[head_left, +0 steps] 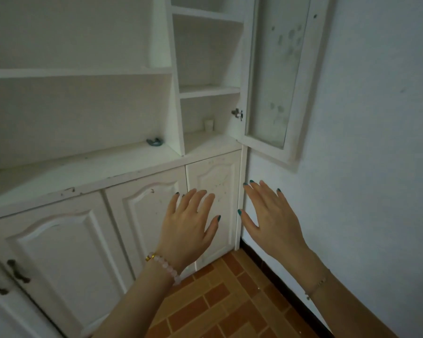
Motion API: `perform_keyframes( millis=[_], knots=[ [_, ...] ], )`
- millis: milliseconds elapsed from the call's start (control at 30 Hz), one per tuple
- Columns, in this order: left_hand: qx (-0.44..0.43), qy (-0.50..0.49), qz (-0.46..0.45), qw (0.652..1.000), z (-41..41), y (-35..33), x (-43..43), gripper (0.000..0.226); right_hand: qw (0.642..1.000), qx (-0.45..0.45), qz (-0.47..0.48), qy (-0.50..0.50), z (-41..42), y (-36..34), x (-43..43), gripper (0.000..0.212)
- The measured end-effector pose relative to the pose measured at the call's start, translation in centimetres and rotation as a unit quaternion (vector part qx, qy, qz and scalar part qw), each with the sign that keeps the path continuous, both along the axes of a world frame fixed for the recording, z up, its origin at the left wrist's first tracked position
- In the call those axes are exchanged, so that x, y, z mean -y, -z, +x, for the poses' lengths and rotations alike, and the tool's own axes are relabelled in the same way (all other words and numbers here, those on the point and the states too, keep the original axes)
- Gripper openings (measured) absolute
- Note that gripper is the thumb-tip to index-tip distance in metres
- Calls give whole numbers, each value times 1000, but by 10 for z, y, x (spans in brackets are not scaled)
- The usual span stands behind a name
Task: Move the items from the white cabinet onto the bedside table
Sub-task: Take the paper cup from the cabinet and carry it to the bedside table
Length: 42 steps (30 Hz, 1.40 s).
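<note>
Dim, greenish light; soft, wide-angle edge distortion.

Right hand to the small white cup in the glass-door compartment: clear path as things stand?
Probably yes. The glass door is swung open, the small white cup stands alone at the back of its shelf, and the right hand hovers open and empty below it with nothing between.

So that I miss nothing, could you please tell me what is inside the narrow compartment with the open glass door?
A small white cup stands at the back of its bottom shelf. The higher shelves' tops are hidden from this angle.
</note>
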<state>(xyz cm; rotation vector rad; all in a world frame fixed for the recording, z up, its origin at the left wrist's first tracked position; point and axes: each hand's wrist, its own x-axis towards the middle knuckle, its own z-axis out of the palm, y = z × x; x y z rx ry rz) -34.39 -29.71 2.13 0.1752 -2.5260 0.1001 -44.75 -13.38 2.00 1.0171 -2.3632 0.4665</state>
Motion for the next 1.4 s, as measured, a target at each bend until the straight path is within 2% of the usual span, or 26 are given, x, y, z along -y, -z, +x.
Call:
perform_keyframes(
  millis=[233, 400, 867, 1167, 1400],
  knots=[
    [21, -24, 15, 999, -70, 11, 34, 50, 1000, 28, 1, -6, -75, 21, 25, 60],
    [6, -7, 21, 1000, -131, 22, 66, 50, 999, 38, -14, -5, -130, 31, 57, 60],
    [-28, 19, 21, 999, -333, 18, 210, 48, 999, 25, -21, 5, -320, 21, 205, 58],
    [-6, 24, 19, 1000, -421, 25, 252, 47, 998, 53, -22, 6, -410, 36, 255, 60],
    [9, -10, 22, 1000, -486, 34, 274, 46, 997, 70, -19, -34, -491, 53, 289, 60]
  ],
)
